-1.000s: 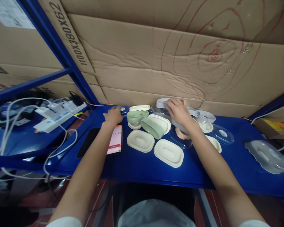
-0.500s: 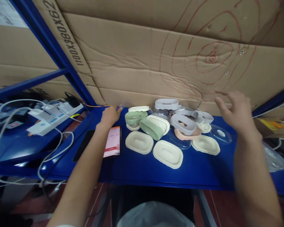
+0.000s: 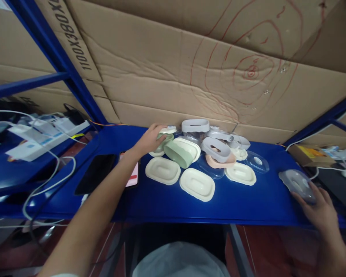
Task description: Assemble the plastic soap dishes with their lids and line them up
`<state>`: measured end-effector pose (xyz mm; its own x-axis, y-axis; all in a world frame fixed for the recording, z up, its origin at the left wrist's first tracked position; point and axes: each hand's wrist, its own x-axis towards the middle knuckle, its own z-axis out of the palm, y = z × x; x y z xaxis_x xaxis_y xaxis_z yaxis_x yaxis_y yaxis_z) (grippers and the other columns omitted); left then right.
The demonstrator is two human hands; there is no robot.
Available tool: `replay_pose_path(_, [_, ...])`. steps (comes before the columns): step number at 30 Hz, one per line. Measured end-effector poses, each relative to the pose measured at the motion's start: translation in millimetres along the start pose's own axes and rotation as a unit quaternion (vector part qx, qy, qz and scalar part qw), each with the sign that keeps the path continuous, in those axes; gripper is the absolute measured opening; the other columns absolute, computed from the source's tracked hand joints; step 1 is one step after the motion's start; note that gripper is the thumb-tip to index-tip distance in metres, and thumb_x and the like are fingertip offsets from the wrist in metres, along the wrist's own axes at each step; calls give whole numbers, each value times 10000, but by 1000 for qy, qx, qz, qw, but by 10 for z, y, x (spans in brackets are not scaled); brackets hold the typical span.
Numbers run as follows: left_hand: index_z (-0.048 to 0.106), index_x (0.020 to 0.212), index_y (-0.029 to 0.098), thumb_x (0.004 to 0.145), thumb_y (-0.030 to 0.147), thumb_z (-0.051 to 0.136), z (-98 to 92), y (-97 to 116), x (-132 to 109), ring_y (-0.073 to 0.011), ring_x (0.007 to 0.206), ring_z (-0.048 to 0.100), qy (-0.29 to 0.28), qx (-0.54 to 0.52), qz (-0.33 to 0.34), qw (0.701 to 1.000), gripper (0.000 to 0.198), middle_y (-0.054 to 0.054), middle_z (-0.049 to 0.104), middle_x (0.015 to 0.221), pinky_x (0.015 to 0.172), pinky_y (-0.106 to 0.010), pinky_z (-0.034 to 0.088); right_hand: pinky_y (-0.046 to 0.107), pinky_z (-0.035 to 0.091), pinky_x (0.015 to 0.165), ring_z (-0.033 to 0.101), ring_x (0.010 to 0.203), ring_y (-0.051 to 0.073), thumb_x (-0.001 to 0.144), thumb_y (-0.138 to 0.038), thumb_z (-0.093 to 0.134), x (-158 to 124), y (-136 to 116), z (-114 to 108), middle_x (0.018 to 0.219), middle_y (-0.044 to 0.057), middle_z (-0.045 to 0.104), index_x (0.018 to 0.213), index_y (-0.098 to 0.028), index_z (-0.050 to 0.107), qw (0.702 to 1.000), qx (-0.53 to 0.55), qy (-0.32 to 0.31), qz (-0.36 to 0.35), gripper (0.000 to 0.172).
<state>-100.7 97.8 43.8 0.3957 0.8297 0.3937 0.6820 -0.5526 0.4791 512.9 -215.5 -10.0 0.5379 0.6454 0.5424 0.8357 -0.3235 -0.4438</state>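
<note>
My left hand (image 3: 150,139) is at the left end of the pile, its fingers bent over the edge of an upper green oval ring (image 3: 167,137); its thumb is hidden. Beside it, a cream oval piece (image 3: 167,129) lies behind, and another green ring (image 3: 178,154) leans on a cream tray (image 3: 190,146). On the far right, my right hand (image 3: 320,206) grips a clear plastic cover (image 3: 299,185) by its near right side, at the table's right end. Two cream trays (image 3: 163,170) lie flat in front of the pile.
Grey oval rings (image 3: 216,150), a peach ring (image 3: 220,161) and clear covers (image 3: 256,161) fill the pile's right part. Left of it lie a lit phone (image 3: 134,177) and a black device (image 3: 95,175). A power strip (image 3: 49,140) trails cables. Cardboard (image 3: 150,77) walls the back.
My left hand has moved right onto the green ring. My right hand has come down from above the table's right side and taken hold of the clear cover. The camera view has shifted slightly.
</note>
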Motion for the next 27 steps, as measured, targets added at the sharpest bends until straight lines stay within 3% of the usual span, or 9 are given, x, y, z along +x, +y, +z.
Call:
replay_pose_path(4, [576, 1471, 162, 1001, 390, 540, 17, -29, -11, -325, 1536, 425, 13, -3, -8, 1000, 523, -178, 474, 1575, 1302, -480, 323, 637, 443, 1117, 447, 1510, 425, 794, -870, 585, -155, -445, 98, 1575, 189, 525, 1579, -581, 445, 998, 2, 58, 23, 848])
replay_pose_path(7, [578, 1474, 162, 1003, 406, 551, 19, -24, -4, -338, 1530, 431, 19, -4, -10, 1000, 531, -184, 478, 1573, 1301, -504, 321, 542, 402, 1221, 453, 1528, 374, 890, -734, 633, -130, -1018, 179, 1620, 151, 500, 1620, -550, 394, 994, 67, 48, -65, 790])
replay_pose_path(10, [587, 1469, 175, 993, 437, 585, -11, 62, -4, -361, 1531, 428, 44, -12, -10, 999, 543, -185, 485, 1576, 1292, -546, 325, 638, 376, 1260, 443, 1544, 395, 932, -628, 677, 10, -1775, 301, 1688, 110, 434, 1640, -446, 421, 971, 125, -39, -198, 775])
replay_pose_path(12, [535, 1528, 233, 952, 506, 670, -42, 196, -18, -361, 1528, 446, 41, -96, 16, 994, 652, -163, 482, 1605, 1259, -549, 384, 666, 368, 1267, 409, 1568, 391, 964, -584, 668, 119, -2340, 398, 1711, 93, 402, 1650, -418, 405, 943, 153, -104, -277, 754])
replay_pose_path(16, [283, 1680, 370, 742, 631, 893, -59, 545, -83, -388, 1494, 514, -51, -368, 83, 925, 1149, -154, 408, 1699, 1130, -522, 537, 628, 352, 1285, 343, 1608, 356, 988, -551, 676, 303, -3381, 570, 1758, 78, 312, 1664, -395, 382, 858, 209, -228, -411, 753])
replay_pose_path(18, [297, 1679, 344, 715, 640, 919, -32, 655, -107, -401, 1468, 541, -32, -407, 64, 911, 1185, -167, 453, 1667, 1135, -535, 535, 602, 352, 1287, 345, 1609, 332, 978, -542, 704, 405, -3741, 646, 1753, 75, 327, 1655, -386, 403, 819, 232, -275, -447, 758])
replay_pose_path(20, [343, 1664, 301, 709, 642, 926, 7, 680, -110, -404, 1444, 563, -2, -404, 36, 914, 1169, -175, 514, 1615, 1147, -544, 526, 574, 376, 1273, 412, 1573, 310, 967, -523, 729, 534, -3949, 731, 1698, 72, 431, 1608, -384, 484, 792, 261, -318, -451, 700])
replay_pose_path(23, [376, 1652, 264, 668, 624, 956, 53, 598, -82, -410, 1445, 559, 0, -393, 20, 919, 1197, -188, 527, 1601, 1155, -538, 520, 515, 463, 1211, 561, 1451, 278, 968, -487, 727, 753, -3993, 881, 1568, 67, 593, 1494, -357, 622, 770, 314, -359, -424, 552])
replay_pose_path(27, [406, 1628, 237, 711, 576, 940, 78, 431, -39, -376, 1363, 627, 27, -385, -7, 922, 1114, -180, 593, 1522, 1113, -498, 557, 529, 432, 1226, 570, 1438, 286, 960, -483, 723, 1018, -3736, 1018, 1516, 93, 639, 1436, -298, 669, 821, 304, -297, -382, 513])
